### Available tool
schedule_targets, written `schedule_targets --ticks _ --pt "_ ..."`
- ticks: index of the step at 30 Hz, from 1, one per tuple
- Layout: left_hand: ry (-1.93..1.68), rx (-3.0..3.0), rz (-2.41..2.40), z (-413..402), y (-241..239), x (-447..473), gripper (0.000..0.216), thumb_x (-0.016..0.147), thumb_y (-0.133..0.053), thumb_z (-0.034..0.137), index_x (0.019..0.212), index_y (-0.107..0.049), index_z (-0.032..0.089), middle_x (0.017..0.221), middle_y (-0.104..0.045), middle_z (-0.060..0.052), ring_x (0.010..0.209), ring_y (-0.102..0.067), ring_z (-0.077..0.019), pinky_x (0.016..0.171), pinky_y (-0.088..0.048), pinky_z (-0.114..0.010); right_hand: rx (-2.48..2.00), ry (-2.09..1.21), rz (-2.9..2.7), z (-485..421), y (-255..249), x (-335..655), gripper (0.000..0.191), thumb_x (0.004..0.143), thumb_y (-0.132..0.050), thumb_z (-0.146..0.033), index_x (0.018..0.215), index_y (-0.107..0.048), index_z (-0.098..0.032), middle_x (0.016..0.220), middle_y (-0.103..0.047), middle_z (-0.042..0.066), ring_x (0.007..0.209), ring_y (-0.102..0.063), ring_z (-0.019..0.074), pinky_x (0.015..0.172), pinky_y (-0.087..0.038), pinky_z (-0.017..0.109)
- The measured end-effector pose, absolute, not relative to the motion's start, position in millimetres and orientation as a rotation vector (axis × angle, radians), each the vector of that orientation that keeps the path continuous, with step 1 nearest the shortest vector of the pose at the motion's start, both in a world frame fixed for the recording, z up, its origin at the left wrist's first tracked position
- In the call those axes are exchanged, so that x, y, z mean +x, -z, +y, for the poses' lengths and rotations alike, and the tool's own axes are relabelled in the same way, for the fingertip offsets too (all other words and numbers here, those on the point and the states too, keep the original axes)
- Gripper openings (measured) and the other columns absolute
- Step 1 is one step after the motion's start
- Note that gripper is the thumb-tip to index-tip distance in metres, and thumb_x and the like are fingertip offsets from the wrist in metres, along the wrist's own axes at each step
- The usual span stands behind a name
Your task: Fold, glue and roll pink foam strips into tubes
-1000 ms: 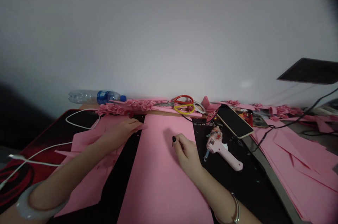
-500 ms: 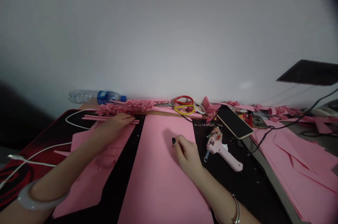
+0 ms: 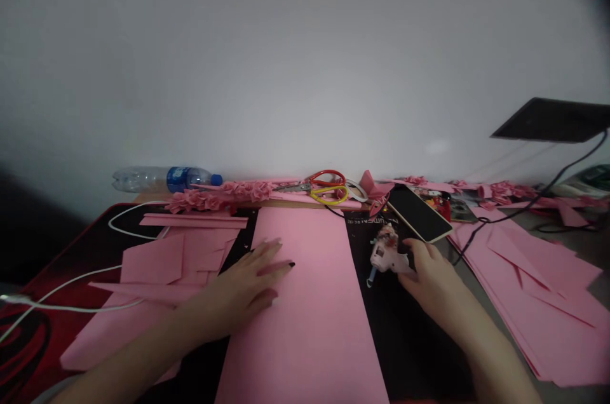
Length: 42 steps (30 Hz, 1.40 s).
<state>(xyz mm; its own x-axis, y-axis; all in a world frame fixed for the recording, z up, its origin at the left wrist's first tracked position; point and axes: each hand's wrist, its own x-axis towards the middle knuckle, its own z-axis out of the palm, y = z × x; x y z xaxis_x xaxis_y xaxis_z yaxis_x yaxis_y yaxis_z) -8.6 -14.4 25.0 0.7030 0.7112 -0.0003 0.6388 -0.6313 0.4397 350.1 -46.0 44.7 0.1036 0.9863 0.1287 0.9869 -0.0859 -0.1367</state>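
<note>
A long pink paper sheet [image 3: 309, 315] runs lengthwise down the middle of the desk. My left hand [image 3: 250, 289] lies flat over its left edge, fingers spread. To the right, my right hand [image 3: 431, 277] has closed around the handle of a light pink glue gun [image 3: 385, 255], hiding most of that handle. The gun's nozzle end is stained, and a glue stick pokes out at its back. Beside my left arm are cut pink paper pieces [image 3: 152, 258] and rolled pink paper tubes [image 3: 190, 221].
Scissors [image 3: 328, 193] with red and yellow handles lie among pink paper flowers [image 3: 248, 190] along the wall. A plastic bottle [image 3: 147, 179] rests at back left. A phone [image 3: 419, 213], more pink sheets [image 3: 538, 302] and a black cable [image 3: 524, 216] are on the right. White cables [image 3: 71, 309] cross the left.
My left hand has left the paper tubes and come down onto the long sheet. My right hand has moved right, off the sheet, to the glue gun's handle.
</note>
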Motion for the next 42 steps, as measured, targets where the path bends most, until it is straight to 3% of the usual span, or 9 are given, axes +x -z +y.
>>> schedule_targets --ticks 8,15,20,23,26,32,36,39,42 --pt "-0.096 2.706 1.115 -33 -6 7 0.060 0.093 -0.047 0.035 0.145 -0.020 0.045 0.159 -0.004 0.002 0.142 -0.005 -0.0401 0.106 -0.026 -0.063 -2.349 -0.185 -2.092 -45 -38 368 0.043 0.079 -0.042 0.000 0.119 -0.051 -0.013 0.108 -0.062 0.016 0.094 -0.063 0.0286 0.074 -0.045 0.036" --pt "-0.102 2.733 1.103 -35 -7 6 0.059 0.093 -0.045 0.037 0.146 -0.018 0.045 0.159 -0.004 0.000 0.142 -0.005 -0.0405 0.106 -0.023 -0.064 -2.108 -0.009 -1.992 -44 -60 365 0.041 0.075 -0.051 -0.006 0.115 -0.056 -0.014 0.115 -0.062 0.018 0.106 -0.058 0.0322 0.089 -0.043 0.044" --pt "-0.083 2.752 1.119 -35 -5 6 0.060 0.094 -0.045 0.038 0.146 -0.017 0.045 0.159 -0.006 -0.002 0.142 -0.005 -0.0405 0.106 -0.023 -0.065 -1.829 -0.765 -1.823 -13 -60 305 0.038 0.077 -0.057 -0.021 0.115 -0.056 -0.017 0.105 -0.067 0.012 0.096 -0.064 0.0255 0.082 -0.048 0.037" --pt "-0.101 2.770 1.111 -36 -5 6 0.060 0.094 -0.045 0.039 0.146 -0.016 0.045 0.158 -0.007 -0.002 0.142 -0.006 -0.0401 0.106 -0.023 -0.065 -1.903 -0.758 -1.515 17 -49 279 0.052 0.068 -0.063 -0.017 0.118 -0.052 -0.009 0.113 -0.063 0.019 0.105 -0.059 0.0286 0.088 -0.045 0.039" --pt "-0.138 2.779 1.107 -36 -3 5 0.060 0.094 -0.045 0.039 0.146 -0.015 0.045 0.159 -0.006 -0.001 0.142 -0.006 -0.0398 0.106 -0.023 -0.065 -1.877 -0.781 -1.438 34 -41 271 0.053 0.070 -0.062 -0.020 0.121 -0.049 -0.010 0.113 -0.063 0.016 0.101 -0.061 0.0252 0.081 -0.048 0.034" --pt "-0.197 2.779 1.101 -36 1 3 0.059 0.094 -0.045 0.038 0.146 -0.017 0.045 0.158 -0.007 0.000 0.142 -0.008 -0.0393 0.106 -0.024 -0.064 -1.900 -0.899 -1.348 32 -42 269 0.043 0.070 -0.062 -0.027 0.109 -0.058 -0.010 0.087 -0.070 0.010 0.075 -0.065 0.0213 0.059 -0.048 0.028" --pt "-0.236 2.774 1.091 -38 1 3 0.058 0.094 -0.044 0.038 0.146 -0.019 0.044 0.158 -0.009 0.001 0.142 -0.011 -0.0385 0.106 -0.024 -0.062 -1.933 -0.892 -1.399 33 -44 264 0.021 0.067 -0.064 -0.020 0.086 -0.065 -0.012 0.071 -0.068 0.006 0.070 -0.065 0.0223 0.060 -0.046 0.028" --pt "-0.241 2.776 1.090 -40 1 2 0.057 0.094 -0.044 0.037 0.146 -0.019 0.044 0.158 -0.010 0.001 0.142 -0.012 -0.0375 0.107 -0.025 -0.061 -1.969 -0.779 -1.430 33 -43 262 0.017 0.062 -0.066 -0.015 0.078 -0.064 -0.013 0.080 -0.068 0.010 0.085 -0.063 0.0272 0.070 -0.044 0.031" --pt "-0.233 2.778 1.097 -40 1 1 0.057 0.094 -0.044 0.038 0.145 -0.019 0.044 0.158 -0.011 0.001 0.142 -0.012 -0.0369 0.107 -0.024 -0.061 -1.978 -0.727 -1.423 30 -39 262 0.029 0.063 -0.067 -0.019 0.091 -0.063 -0.013 0.096 -0.068 0.015 0.094 -0.061 0.0291 0.076 -0.044 0.033"
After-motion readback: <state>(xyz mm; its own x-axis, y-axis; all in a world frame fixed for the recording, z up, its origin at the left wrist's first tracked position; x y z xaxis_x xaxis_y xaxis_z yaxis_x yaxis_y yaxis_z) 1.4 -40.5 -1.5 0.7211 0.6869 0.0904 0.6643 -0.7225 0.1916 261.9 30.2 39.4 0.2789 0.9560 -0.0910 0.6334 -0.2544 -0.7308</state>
